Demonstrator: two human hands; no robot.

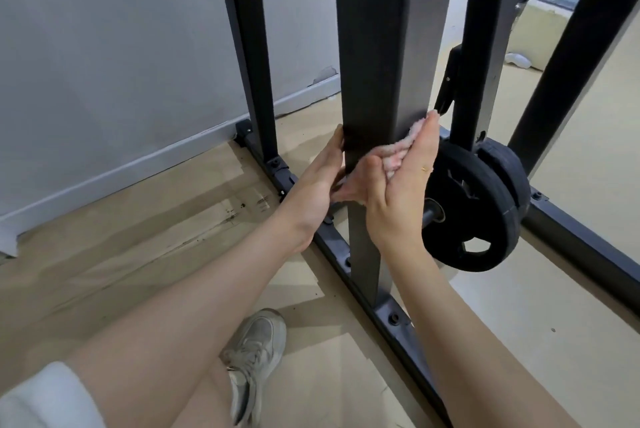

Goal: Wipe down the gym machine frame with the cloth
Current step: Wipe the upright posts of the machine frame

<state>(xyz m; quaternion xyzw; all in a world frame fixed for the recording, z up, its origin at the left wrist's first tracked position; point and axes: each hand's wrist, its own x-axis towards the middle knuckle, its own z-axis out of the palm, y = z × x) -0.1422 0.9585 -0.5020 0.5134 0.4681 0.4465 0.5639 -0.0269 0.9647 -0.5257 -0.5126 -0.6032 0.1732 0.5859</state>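
Observation:
A dark grey square upright post [375, 47] of the gym machine frame rises in the middle of the view from a floor rail [391, 317]. My right hand [401, 182] presses a pale pink cloth [394, 157] against the post's right face, fingers straight and thumb on the front edge. My left hand [315, 182] lies flat against the post's left face with straight fingers. A bit of the cloth shows under the hands near the front of the post.
Black weight plates [485, 206] sit on a peg just right of the post. More uprights stand behind [249, 47] and to the right [491, 29]. A grey wall [104, 64] lies left. My sneaker [252, 358] rests on cardboard on the floor.

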